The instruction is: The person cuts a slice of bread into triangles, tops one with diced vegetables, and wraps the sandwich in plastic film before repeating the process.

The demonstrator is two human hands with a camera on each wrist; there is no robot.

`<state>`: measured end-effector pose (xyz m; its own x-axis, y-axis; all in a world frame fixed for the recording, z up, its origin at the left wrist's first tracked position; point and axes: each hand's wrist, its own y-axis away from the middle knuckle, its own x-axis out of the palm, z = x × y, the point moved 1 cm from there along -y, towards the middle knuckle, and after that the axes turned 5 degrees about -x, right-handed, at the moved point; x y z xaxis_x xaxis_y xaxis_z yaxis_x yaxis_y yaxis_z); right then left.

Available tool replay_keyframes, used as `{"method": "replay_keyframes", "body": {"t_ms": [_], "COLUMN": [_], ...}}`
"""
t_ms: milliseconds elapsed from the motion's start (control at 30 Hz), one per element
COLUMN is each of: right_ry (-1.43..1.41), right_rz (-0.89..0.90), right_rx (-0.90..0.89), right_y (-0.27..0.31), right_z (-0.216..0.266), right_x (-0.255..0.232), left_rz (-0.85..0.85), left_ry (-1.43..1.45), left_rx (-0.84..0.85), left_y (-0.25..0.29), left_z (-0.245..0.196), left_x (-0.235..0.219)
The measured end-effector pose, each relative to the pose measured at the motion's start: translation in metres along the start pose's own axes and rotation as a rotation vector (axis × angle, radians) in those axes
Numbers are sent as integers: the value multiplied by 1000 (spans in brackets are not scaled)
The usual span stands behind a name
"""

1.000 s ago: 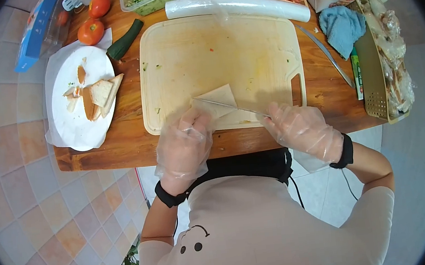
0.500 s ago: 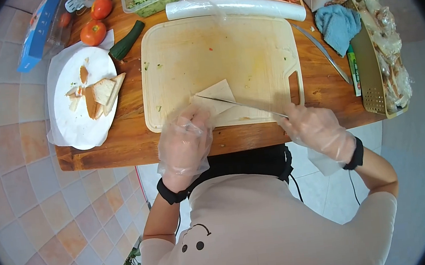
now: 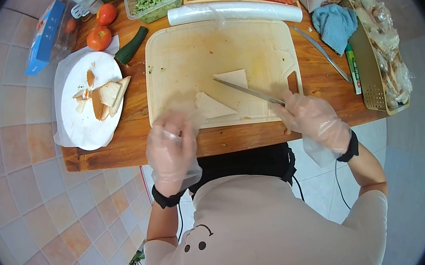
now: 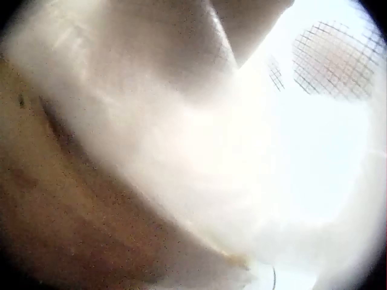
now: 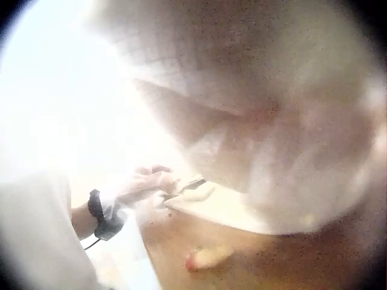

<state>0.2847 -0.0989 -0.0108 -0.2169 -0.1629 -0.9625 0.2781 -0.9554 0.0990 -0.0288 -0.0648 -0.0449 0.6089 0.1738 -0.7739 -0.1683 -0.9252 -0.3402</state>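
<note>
Two triangular bread pieces lie apart on the cutting board (image 3: 218, 39): one piece (image 3: 214, 105) near the front edge, the other piece (image 3: 233, 78) farther back and to the right. My gloved right hand (image 3: 316, 121) grips a knife (image 3: 252, 93), whose blade tip lies over the farther piece. Blurred and gloved, my left hand (image 3: 172, 149) is at the board's front left, off the bread, its fingers bent loosely with nothing seen in them. Plastic glove and glare fill most of both wrist views.
To the left stands a white plate (image 3: 85, 127) with bread scraps, near tomatoes (image 3: 99, 38) and a zucchini piece (image 3: 132, 45). A wrap roll (image 3: 233, 14) lies behind the board. At right are a second knife (image 3: 320, 51), a blue cloth (image 3: 335, 27) and a basket (image 3: 372, 74).
The bread, earlier under the left hand and blade, now shows as two separated pieces. My left hand has drawn back to the left, and the blade has moved slightly away from the body.
</note>
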Motion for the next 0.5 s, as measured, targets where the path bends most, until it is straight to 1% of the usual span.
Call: {"method": "replay_keyframes", "body": {"t_ms": [67, 100, 167, 200, 300, 367, 400, 467, 500], "right_ry": [-155, -216, -331, -356, -455, -554, -540, -512, -521], "right_rz": [-55, -48, -32, -45, -75, -68, -74, -82, -77], "right_rx": [-15, 44, 167, 211, 327, 393, 354, 276, 298], "right_y": [10, 10, 8, 6, -1, -4, -4, -4, -3], "right_z": [-2, -4, 0, -1, -3, -6, -7, -8, -8], "right_x": [-4, -8, -29, -31, -32, -20, -18, -16, -17], "left_rz": [-39, 49, 84, 99, 329, 392, 426, 537, 591], "left_ry": [-26, -21, -17, -15, -147, -190, -212, -247, -265], "left_rx": [-50, -91, 20, 75, 130, 142, 148, 41, -13], "left_y": [-11, -17, -30, -35, -51, -53, -54, -61, -63], "left_z": [1, -1, -11, -16, -30, -29, -30, -37, -40], "left_x": [-6, -9, -9, -8, 1, 3, 4, 0, -1]}}
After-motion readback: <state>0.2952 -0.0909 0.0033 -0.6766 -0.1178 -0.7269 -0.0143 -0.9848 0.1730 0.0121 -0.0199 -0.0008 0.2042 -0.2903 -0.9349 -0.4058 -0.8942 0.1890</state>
